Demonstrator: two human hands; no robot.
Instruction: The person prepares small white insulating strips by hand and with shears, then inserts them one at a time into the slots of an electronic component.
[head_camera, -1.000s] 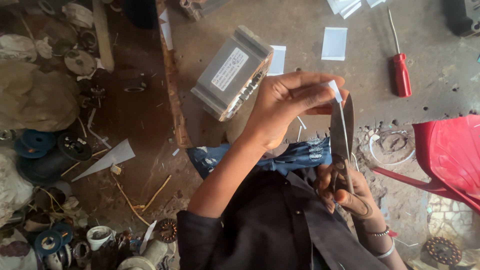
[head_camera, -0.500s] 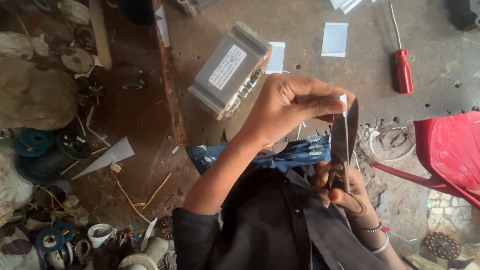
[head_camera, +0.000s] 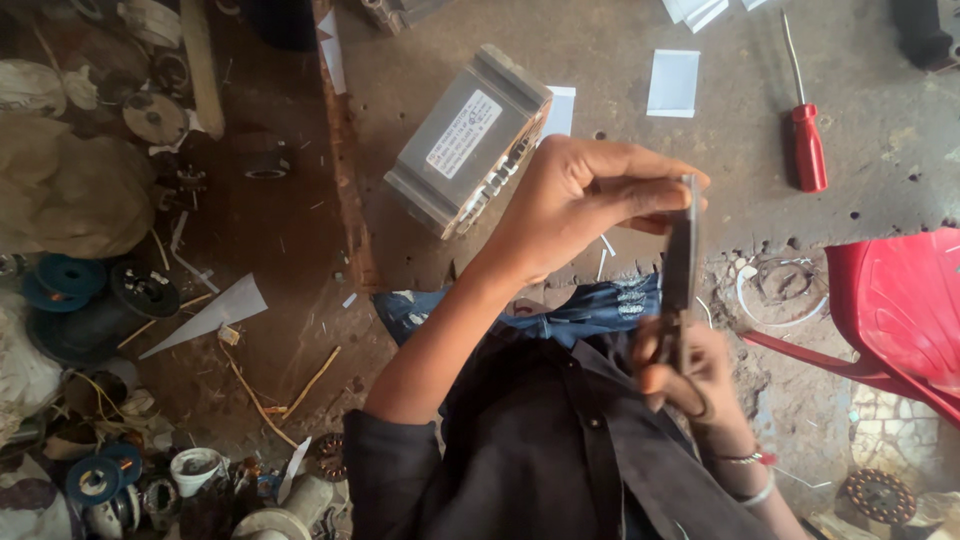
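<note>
Dark scissors (head_camera: 680, 270) upright between hands: right hand (head_camera: 690, 375) grips handles below, left hand (head_camera: 580, 205) pinches blade tip.

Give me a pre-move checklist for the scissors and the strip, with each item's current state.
1. Right hand grips the scissors by the handles: ok.
2. Left hand pinches the thin pale strip at the blade tips: ok.
3. Left fingertips clear of the blades: not ok, they sit right at the tips.
4. Blades open or shut: cannot tell, seen edge on.
5. Grey metal block lies on the floor, apart from both hands: ok.
6. Red screwdriver lies on the floor, away from the hands: ok.
</note>
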